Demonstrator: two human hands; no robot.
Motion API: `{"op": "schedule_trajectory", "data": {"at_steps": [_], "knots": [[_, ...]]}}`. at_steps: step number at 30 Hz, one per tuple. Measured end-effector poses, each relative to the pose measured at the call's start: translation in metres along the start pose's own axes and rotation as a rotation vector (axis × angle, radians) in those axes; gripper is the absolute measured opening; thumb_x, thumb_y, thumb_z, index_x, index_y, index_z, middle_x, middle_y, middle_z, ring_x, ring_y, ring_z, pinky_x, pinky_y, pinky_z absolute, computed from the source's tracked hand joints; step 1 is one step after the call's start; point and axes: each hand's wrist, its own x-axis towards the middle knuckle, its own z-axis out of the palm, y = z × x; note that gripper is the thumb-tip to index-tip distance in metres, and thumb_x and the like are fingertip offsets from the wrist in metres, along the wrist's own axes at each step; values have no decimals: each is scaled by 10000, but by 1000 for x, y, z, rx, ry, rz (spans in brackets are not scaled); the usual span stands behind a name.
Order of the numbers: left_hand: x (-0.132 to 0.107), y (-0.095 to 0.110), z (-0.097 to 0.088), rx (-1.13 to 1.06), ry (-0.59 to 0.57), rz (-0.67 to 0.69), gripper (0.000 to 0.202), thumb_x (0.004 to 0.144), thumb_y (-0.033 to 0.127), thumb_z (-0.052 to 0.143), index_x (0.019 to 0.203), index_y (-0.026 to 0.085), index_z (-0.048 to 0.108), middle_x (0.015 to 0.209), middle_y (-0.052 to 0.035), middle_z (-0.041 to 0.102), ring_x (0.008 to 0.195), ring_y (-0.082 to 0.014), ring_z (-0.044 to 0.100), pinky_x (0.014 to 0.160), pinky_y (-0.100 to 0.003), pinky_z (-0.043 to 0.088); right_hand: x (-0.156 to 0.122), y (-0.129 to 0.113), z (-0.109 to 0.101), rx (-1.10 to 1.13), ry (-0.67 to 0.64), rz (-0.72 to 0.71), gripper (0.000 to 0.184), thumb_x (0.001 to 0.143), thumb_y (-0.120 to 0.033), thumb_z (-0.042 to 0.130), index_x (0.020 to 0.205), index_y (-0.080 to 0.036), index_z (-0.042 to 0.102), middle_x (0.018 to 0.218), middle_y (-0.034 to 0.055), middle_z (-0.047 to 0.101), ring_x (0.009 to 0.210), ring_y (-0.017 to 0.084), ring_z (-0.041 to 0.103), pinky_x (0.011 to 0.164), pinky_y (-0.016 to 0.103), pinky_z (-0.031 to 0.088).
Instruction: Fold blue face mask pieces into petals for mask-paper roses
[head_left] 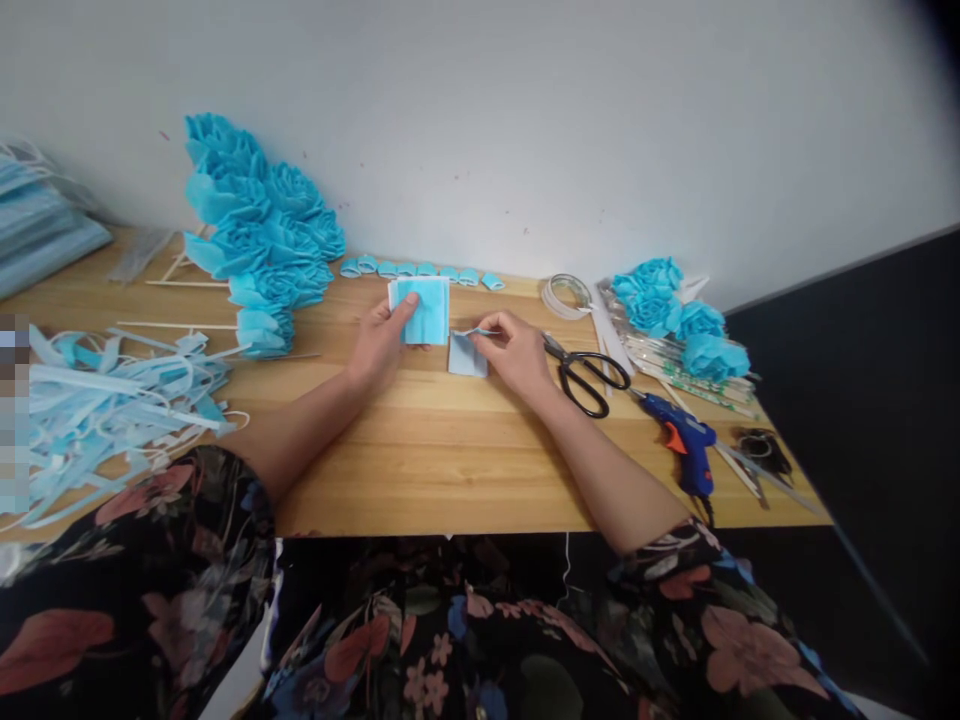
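My left hand (382,340) is closed on a small stack of blue and white fabric squares (426,312), the thumb lying across the front. Just right of it, my right hand (514,350) pinches the upper edge of a paler grey-blue fabric square (466,358), which hangs at or just above the tabletop; whether it touches the wood I cannot tell. Behind both hands runs a row of small folded blue pieces (406,269) near the wall. Black-handled scissors (589,372) lie right beside my right hand.
Blue fabric flowers (262,215) on sticks are heaped at left, above a pile of cut strips and loops (127,400). Stacked masks (45,225) stand far left. On the right are a tape roll (568,297), more blue flowers (652,297) and a blue glue gun (684,440).
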Motion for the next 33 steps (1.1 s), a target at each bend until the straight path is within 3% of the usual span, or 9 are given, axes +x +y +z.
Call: {"op": "schedule_trajectory", "data": {"at_steps": [6,18,26,28,33], "knots": [[0,-1,1,19,1,25,480,750,588,826,844,169,613,647,10,635,520,-109,600,438,-207,486,-3,-3,-1,-109,-91,-98,62,830,-226,665,787,-223,621,967,47,731,931,212,668,856,347,472],[0,-1,-1,18,-3,26,489,729,584,840,860,165,625,677,5,650,553,-116,617,452,-209,493,-2,-3,-1,-15,38,-138,97,861,-264,680,819,-229,600,1023,55,738,991,211,683,932,363,513],[1,-1,-2,18,-13,24,455,770,575,813,861,175,617,665,3,646,556,-129,628,461,-221,491,-1,-3,-2,-157,-126,-168,74,863,-227,658,811,-228,605,1016,65,740,970,226,673,884,366,480],[0,0,-1,-11,-24,26,448,768,564,817,883,173,630,702,-9,678,595,-143,662,499,-231,523,0,-2,-4,-176,-153,-176,64,858,-214,655,816,-226,608,1019,68,741,964,224,673,877,361,478],[-2,5,2,-32,-116,-11,446,782,549,808,948,164,656,826,-57,753,849,-226,762,751,-322,626,1,-2,-6,-224,-213,-177,50,830,-183,648,826,-222,619,1026,77,743,952,231,672,869,361,485]]}}
